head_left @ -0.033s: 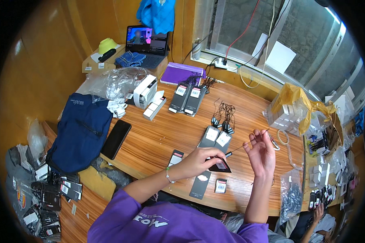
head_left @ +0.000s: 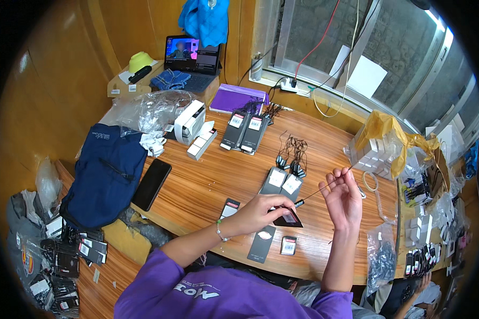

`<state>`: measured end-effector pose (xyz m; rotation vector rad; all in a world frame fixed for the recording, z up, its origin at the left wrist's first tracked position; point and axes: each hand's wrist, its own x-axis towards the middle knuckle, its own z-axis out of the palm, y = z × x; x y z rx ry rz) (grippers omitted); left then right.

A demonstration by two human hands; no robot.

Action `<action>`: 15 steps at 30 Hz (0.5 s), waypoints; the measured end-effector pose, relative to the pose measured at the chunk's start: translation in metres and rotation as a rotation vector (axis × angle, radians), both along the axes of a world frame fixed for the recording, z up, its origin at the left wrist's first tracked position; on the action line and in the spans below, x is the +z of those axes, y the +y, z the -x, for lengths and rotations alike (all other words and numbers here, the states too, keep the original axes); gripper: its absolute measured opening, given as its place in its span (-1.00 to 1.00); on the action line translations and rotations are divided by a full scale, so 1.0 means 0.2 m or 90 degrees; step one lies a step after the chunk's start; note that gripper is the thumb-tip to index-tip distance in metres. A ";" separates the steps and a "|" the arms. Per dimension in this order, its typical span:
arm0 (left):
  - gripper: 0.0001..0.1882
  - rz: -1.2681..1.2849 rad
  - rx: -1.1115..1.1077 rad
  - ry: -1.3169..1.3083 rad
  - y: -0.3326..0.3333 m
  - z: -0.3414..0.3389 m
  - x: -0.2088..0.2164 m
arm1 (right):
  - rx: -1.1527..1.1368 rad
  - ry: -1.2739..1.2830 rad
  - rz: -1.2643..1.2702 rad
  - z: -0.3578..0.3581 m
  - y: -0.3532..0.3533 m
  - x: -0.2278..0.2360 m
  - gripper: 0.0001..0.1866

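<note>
My left hand (head_left: 256,215) pinches a black hang tag (head_left: 292,218) over the front of the table. A thin dark string (head_left: 318,192) runs from the tag, and my right hand (head_left: 341,204) holds its far end between thumb and fingertips, pulled nearly straight. Just beyond, two piles of grey hang tags (head_left: 275,179) with white stickers lie with strings spread behind them. Nearer me are a dark grey card (head_left: 261,245) and a small stack of labels (head_left: 288,245). Partly behind my left wrist rests a dark tag with a white sticker (head_left: 230,208).
More stringed tags (head_left: 253,127) lie farther back, beside white boxes (head_left: 202,142). A black phone (head_left: 151,184) and a navy bag (head_left: 106,173) occupy the left. Wrapped boxes (head_left: 370,154) and a clear bag (head_left: 382,260) stand right. Another person's hand (head_left: 423,283) shows lower right.
My hands, the tag and the taut string keep almost the same pose. At the lower right, the other person's hand has shifted slightly.
</note>
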<state>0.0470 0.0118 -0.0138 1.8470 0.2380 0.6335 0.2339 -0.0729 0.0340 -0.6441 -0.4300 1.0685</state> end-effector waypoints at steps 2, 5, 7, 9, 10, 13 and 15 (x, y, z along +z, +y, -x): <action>-0.89 0.018 -0.019 -0.024 0.02 -0.02 0.02 | 0.033 -0.020 -0.069 -0.01 0.04 0.06 -0.90; -0.87 -0.077 0.086 -0.101 0.10 -0.02 0.12 | 0.037 -0.096 -0.162 0.00 0.10 0.18 -0.90; -0.86 -0.109 0.147 -0.161 0.17 -0.06 0.20 | -0.011 -0.137 -0.180 -0.03 0.13 0.21 -0.91; -0.84 -0.037 0.175 -0.186 0.23 -0.11 0.27 | -0.110 -0.197 -0.167 -0.02 0.14 0.24 -0.91; -0.83 -0.009 0.179 -0.194 0.25 -0.13 0.29 | -0.179 -0.229 -0.152 0.00 0.14 0.25 -0.92; -0.79 0.045 0.185 -0.227 0.32 -0.18 0.32 | -0.302 -0.332 -0.087 0.07 0.19 0.20 -0.94; -0.75 0.071 0.197 -0.218 0.34 -0.20 0.30 | -0.246 -0.434 -0.055 0.05 0.21 0.15 -0.94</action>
